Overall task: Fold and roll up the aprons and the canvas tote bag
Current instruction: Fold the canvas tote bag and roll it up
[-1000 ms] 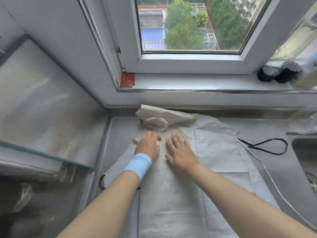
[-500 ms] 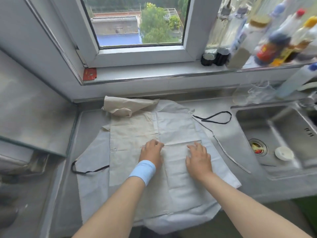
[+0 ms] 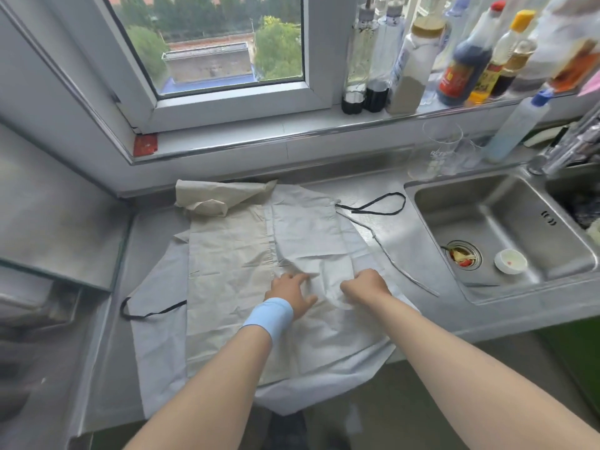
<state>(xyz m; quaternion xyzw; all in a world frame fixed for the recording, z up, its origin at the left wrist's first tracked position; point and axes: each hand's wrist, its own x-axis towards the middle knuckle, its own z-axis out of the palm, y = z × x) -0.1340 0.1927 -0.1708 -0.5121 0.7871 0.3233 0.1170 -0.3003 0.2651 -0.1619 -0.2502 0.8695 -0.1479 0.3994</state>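
I'm looking down on a stainless-steel table (image 3: 152,235) in a kitchen corner, its brushed top dull and smeared, with a white-framed window (image 3: 227,102) and a tiled sill (image 3: 292,138) along the far edge. On the sill's right stand bottles (image 3: 464,60) of glass and plastic, blurred, so I can't read the labels. A pressed-steel sink (image 3: 506,219) is set into the table's right side, holding a small white dish (image 3: 510,261) and scraps in the drain (image 3: 462,254). The tap (image 3: 571,147) is cut off by the frame. The grey apron (image 3: 156,336), thin and creased, is spread flat across the table's middle, and its hem hangs over the near edge. The cream apron (image 3: 227,271), coarser and rectangular, lies on top of it. A bunched cream cloth (image 3: 220,196) sits at the far edge, and I can't tell whether it is the tote. One black strap (image 3: 146,311) loops by the left side and another (image 3: 373,206) lies toward the sink. The left hand (image 3: 290,295), with a blue wristband (image 3: 269,316), lies on the fabric near the table's near edge with fingers fairly straight, its grip relaxed and pressing. Just beside it, the right hand (image 3: 365,285) has a tight grip, fingers curled round a puckered fold of the grey apron. Its fingertips are tucked out of sight.
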